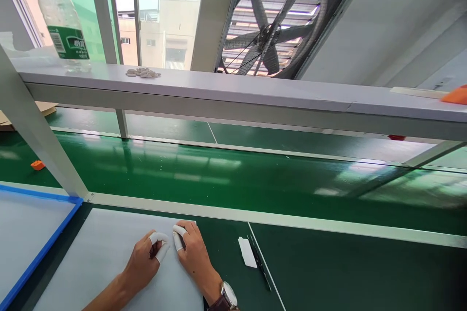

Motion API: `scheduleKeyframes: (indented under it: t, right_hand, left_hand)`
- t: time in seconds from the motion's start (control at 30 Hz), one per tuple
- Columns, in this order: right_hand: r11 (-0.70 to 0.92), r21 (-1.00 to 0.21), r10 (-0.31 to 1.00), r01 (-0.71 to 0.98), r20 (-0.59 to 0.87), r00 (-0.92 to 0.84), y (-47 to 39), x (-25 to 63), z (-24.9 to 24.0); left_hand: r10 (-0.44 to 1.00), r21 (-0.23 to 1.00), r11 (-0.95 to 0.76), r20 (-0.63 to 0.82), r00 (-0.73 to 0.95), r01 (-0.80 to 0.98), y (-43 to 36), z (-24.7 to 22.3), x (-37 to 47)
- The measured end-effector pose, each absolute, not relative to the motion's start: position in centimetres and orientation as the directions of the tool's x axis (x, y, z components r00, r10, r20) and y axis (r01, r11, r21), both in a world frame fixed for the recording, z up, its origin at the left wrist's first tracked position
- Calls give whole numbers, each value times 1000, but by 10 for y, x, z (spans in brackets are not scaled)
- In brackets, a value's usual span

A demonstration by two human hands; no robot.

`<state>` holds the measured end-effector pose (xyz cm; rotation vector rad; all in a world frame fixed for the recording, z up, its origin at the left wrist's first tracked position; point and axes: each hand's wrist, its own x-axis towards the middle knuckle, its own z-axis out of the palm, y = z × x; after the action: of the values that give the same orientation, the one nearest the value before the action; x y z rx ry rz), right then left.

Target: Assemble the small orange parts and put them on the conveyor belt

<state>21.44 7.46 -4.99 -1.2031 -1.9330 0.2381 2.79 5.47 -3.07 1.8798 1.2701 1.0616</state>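
Clear plastic up there: a green-labelled bottle point(67, 22) on the ledge point(237, 88), well beyond the grip, contents hard to read. Under the grip, the white sheet point(98, 257); left hand point(144, 257) and right hand point(197, 255) curl thumb towards forefinger, pinching what, I can't tell.

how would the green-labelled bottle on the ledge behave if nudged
The bottle would probably tip, being tall for its width. Its rounded body suggests it might roll once down, and its clear plastic would likely flex if squeezed.
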Motion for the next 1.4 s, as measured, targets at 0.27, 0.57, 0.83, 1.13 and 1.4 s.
scheduleKeyframes:
  t: [0.27,0.57,0.83,1.13,1.4]
  right_hand:
    - [522,-562,821,641,534,-200,75,214,-47]
    - [515,-561,826,648,526,-202,75,214,-44]
    - [524,-555,825,646,519,-223,74,216,-46]
    - [528,-555,827,643,507,-241,75,218,-48]
    - [531,-557,819,639,532,-216,74,217,-47]
  left_hand:
    - [922,841,-373,290,256,393,58,-25,25]
    - [942,877,-308,228,245,369,64,-28,23]
    - [957,905,-246,171,235,346,65,-32,25]
    - [956,879,-260,177,234,400,62,-26,25]
    - [945,890,-295,217,245,349,60,-21,24]
